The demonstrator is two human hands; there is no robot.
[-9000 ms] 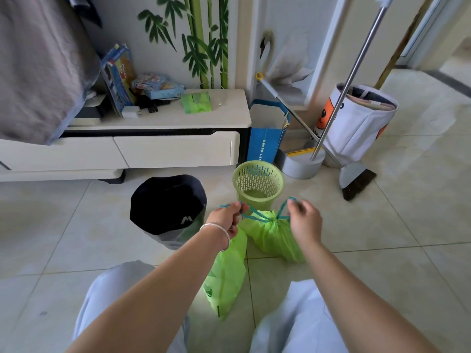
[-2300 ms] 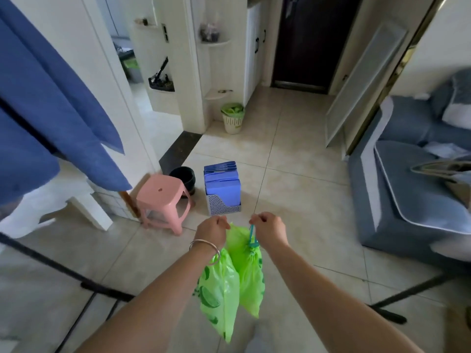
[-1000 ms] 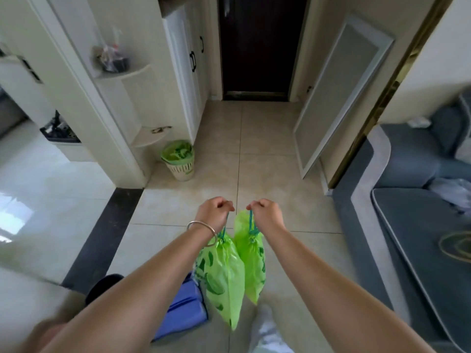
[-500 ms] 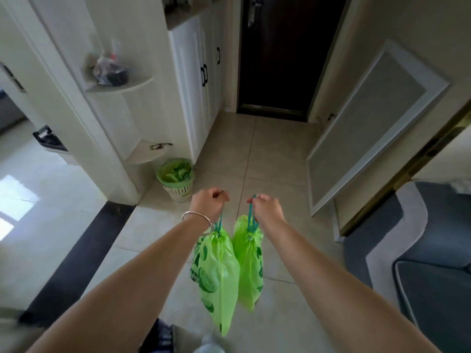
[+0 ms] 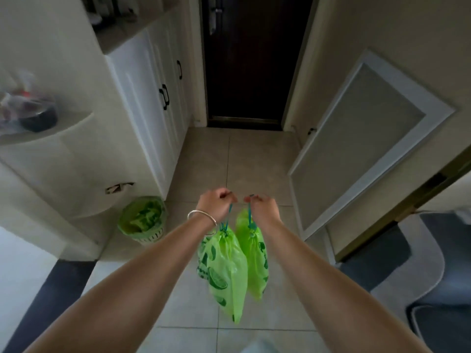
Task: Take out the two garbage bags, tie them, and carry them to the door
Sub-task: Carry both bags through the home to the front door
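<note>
Door (image 5: 251, 59) nearer; beige tiled floor (image 5: 257, 164).

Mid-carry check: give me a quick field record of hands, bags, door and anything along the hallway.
left hand: shut on left bag's drawstring
right hand: shut on right bag's drawstring
left bag: green, tied, hanging clear of floor
right bag: green, tied, hanging beside left bag
door: dark, closed, straight ahead
wastebasket: green-lined, left of path
framed panel: leaning on right wall
</note>
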